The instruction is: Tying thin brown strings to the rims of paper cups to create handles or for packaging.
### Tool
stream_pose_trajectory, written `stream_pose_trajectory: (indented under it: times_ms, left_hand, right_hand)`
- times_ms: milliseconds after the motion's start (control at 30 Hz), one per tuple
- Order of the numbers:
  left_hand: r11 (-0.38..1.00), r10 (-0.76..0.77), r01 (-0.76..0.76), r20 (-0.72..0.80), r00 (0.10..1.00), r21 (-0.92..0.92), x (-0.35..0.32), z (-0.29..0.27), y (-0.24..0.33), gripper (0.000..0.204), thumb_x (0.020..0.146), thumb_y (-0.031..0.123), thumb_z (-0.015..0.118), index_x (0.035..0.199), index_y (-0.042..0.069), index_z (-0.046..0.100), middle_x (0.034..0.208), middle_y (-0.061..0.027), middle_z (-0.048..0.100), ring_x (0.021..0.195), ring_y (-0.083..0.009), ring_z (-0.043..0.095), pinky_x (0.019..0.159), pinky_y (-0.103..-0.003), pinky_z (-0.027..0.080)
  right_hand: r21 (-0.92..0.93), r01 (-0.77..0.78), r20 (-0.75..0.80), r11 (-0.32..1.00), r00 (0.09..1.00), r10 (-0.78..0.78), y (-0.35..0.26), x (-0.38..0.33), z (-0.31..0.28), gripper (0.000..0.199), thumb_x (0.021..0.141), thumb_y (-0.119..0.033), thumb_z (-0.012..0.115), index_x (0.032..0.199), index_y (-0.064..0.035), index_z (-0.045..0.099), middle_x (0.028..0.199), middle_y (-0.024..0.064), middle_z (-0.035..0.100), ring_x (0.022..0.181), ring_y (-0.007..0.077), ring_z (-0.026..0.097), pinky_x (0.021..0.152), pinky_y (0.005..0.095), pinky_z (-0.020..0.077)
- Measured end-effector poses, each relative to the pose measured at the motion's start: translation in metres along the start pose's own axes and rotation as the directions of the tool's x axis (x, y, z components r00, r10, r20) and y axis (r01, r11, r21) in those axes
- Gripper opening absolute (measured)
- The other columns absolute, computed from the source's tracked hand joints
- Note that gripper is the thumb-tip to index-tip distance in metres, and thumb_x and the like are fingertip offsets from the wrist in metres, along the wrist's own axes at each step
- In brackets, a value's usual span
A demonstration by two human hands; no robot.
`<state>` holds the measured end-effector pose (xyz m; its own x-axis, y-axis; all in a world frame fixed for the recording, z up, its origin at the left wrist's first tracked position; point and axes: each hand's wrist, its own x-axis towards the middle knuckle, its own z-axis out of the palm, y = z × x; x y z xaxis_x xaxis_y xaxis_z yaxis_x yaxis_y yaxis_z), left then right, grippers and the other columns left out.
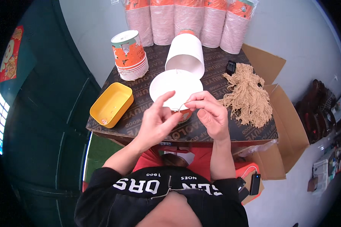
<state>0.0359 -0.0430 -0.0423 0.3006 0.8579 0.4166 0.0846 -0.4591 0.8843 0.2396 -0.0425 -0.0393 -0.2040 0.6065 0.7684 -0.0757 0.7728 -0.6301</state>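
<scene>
Nearest, the left hand (157,121) and right hand (210,111) are meeting over a paper cup (175,90), each pinching a thin string (181,106) between thumb and fingertips (the string is barely showing). The hands are hiding most of the cup's orange wall; only its white mouth is facing up. Left of it a yellow tray (111,104) is lying on the dark table (147,113). Right, a twine bundle (248,94) is spreading. Behind, a tipped cup stack (185,53) is resting; farther stacks (185,22) are running off the top edge.
</scene>
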Motion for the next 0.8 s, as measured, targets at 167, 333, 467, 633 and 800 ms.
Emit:
stream_pose_trajectory:
  times_ms: [167,333,467,633,800]
  left_hand:
    - [0.986,-0.109,0.107,-0.011,0.994,-0.129,0.004,0.014,-0.003,0.019,0.095,0.007,0.065,0.109,-0.004,0.067,0.069,0.0039,0.06,0.064,-0.0013,0.049,0.056,-0.02,0.04]
    - [0.98,-0.183,0.187,0.059,0.981,-0.063,-0.012,-0.011,0.003,0.016,0.097,0.01,0.062,0.096,-0.004,0.07,0.073,0.0029,0.063,0.067,-0.0016,0.05,0.058,-0.02,0.042]
    - [0.972,-0.098,0.07,0.113,0.989,0.226,-0.021,-0.016,0.011,0.013,0.094,0.008,0.064,0.095,-0.004,0.069,0.071,-0.0083,0.064,0.062,-0.0125,0.058,0.058,-0.027,0.046]
    - [0.889,0.027,-0.133,0.24,0.97,0.439,-0.028,-0.015,0.027,0.009,0.087,0.002,0.063,0.093,-0.001,0.068,0.072,-0.0208,0.064,0.064,-0.0367,0.066,0.057,-0.038,0.051]
    - [0.894,0.008,-0.129,0.273,0.962,0.43,-0.028,-0.012,0.034,0.009,0.086,-0.001,0.062,0.092,-0.002,0.068,0.068,-0.0201,0.062,0.059,-0.0322,0.066,0.055,-0.035,0.049]
  right_hand:
    - [0.004,-0.039,0.008,0.999,0.999,0.039,0.004,-0.001,-0.001,0.025,0.097,-0.017,0.06,0.105,0.0049,0.07,0.106,0.0126,0.064,0.096,0.0197,0.062,0.083,0.0293,0.0482]
    - [-0.036,-0.075,-0.136,0.997,0.988,0.07,0.003,-0.007,-0.013,0.022,0.095,-0.014,0.06,0.099,0.0063,0.069,0.105,0.0124,0.064,0.094,0.0178,0.059,0.082,0.0284,0.0462]
    - [-0.625,0.068,-0.111,0.777,0.978,-0.174,0.0,-0.005,-0.007,0.008,0.075,-0.004,0.065,0.07,-0.0031,0.059,0.102,0.009,0.067,0.098,0.0294,0.057,0.089,0.0411,0.0409]
    - [-0.352,0.085,-0.106,0.932,0.986,-0.13,-0.031,-0.02,0.046,0.02,0.081,0.002,0.065,0.102,0.0,0.063,0.099,0.0169,0.067,0.085,0.0333,0.069,0.072,0.0389,0.0551]
    - [-0.349,-0.112,-0.114,0.93,0.991,0.076,-0.033,-0.039,0.053,0.026,0.087,-0.002,0.064,0.112,0.0012,0.06,0.094,0.0194,0.067,0.082,0.0355,0.07,0.068,0.0395,0.0558]
